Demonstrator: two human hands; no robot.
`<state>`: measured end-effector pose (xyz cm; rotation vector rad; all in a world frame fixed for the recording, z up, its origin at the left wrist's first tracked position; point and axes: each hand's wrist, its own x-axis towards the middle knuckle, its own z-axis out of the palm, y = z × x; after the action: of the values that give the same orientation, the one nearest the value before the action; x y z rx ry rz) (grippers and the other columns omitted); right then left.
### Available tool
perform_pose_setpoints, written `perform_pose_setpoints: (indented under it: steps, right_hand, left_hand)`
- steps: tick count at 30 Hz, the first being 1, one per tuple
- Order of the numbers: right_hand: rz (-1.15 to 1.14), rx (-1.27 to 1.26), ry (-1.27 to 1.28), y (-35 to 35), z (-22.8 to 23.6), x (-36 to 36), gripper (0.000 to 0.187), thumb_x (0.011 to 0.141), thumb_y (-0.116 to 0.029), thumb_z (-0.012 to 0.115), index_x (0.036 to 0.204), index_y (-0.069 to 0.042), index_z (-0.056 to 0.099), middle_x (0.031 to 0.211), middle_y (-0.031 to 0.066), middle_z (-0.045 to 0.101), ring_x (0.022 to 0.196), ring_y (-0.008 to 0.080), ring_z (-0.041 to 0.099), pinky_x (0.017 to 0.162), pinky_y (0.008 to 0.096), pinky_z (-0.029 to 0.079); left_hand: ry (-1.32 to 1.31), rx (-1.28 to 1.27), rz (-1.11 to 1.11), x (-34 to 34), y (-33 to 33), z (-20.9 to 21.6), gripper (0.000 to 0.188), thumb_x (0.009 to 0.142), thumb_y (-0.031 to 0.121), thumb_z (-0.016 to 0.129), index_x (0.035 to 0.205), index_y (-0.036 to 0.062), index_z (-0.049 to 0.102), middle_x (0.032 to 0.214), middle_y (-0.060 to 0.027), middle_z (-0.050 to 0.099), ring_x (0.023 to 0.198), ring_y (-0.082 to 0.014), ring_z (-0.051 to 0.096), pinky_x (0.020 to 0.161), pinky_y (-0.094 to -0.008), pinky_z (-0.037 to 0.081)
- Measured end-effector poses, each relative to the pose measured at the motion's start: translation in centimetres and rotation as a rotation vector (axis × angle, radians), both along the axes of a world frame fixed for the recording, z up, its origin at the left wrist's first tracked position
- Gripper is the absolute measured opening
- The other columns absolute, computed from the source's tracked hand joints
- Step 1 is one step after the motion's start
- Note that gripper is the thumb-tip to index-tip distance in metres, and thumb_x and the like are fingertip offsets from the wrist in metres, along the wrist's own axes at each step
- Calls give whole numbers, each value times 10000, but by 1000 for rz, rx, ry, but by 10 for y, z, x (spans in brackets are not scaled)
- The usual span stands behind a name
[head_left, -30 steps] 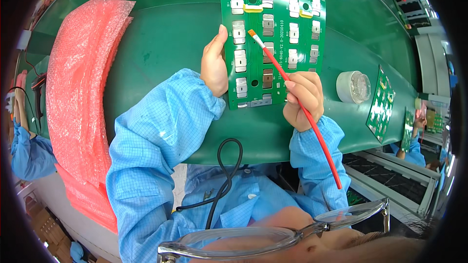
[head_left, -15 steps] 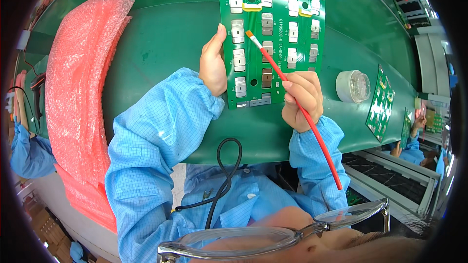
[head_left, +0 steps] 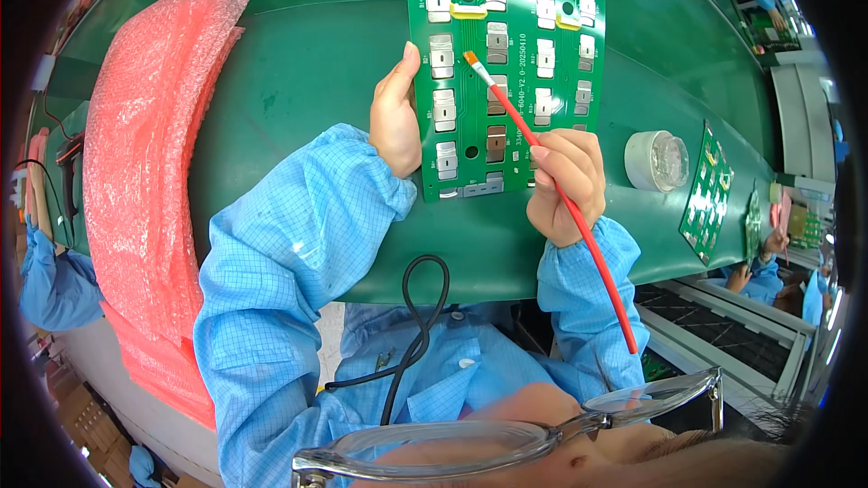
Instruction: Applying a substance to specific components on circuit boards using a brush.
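Note:
My left hand [head_left: 396, 117] grips the left edge of a green circuit board [head_left: 470, 117], thumb along the side and the other fingers hidden behind it. The board is tilted up toward me and carries rows of silver metal tabs and two yellow pieces near its top. Pinched in my right hand [head_left: 570, 185] is a thin red paintbrush [head_left: 592, 253]. Its orange-brown bristles point up and left, over the board's upper middle between two columns of tabs. Whether the bristles touch the surface I cannot tell.
A small round jar [head_left: 658, 161] stands right of the board, with another circuit board [head_left: 708, 192] lying beyond it. Pink bubble-wrap bags [head_left: 154, 163] are stacked on the left of the green table mat [head_left: 298, 63]. A black cable [head_left: 423, 307] loops before me. Co-workers sit at both sides.
The brush tip has shifted slightly right across the board, and my right hand has moved a little right with it. My left hand and the board have stayed nearly still.

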<state>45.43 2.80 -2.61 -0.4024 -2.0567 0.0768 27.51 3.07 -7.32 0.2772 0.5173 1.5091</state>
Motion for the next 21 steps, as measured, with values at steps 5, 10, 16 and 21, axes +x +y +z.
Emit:
perform_pose_setpoints:
  steps: [5, 10, 16, 21]
  right_hand:
    - [7, -13, -18, -3, 2, -1, 239, 790, -59, 644, 1002, -20, 541, 873, 113, 620, 721, 259, 574, 578, 342, 442]
    - [24, -1, -16, -6, 3, -3, 243, 776, -59, 651, 988, -16, 542, 854, 107, 604, 711, 256, 571, 556, 345, 442]
    - [55, 14, -57, -9, 6, -4, 155, 881, -75, 565, 990, 22, 512, 818, 161, 597, 678, 277, 568, 555, 337, 474]
    - [64, 31, -55, -11, 6, -5, 151, 879, -83, 569, 973, 28, 524, 803, 155, 594, 663, 268, 557, 543, 336, 458]
  left_hand:
    - [9, -5, 23, 0, 0, -2, 444, 976, 368, 372, 1163, -11, 509, 1035, -112, 609, 876, -170, 612, 783, -298, 505]
    - [110, 26, -36, -3, 0, -4, 488, 984, 411, 283, 1264, 42, 435, 1181, -117, 553, 1025, -232, 569, 895, -377, 475]
    - [91, 45, -30, -3, -1, -3, 482, 985, 399, 292, 1272, 35, 425, 1200, -117, 542, 1042, -228, 558, 904, -373, 465]
    - [75, 57, -20, -3, -1, -3, 477, 986, 393, 291, 1270, 34, 430, 1209, -120, 539, 1054, -230, 552, 921, -374, 452]
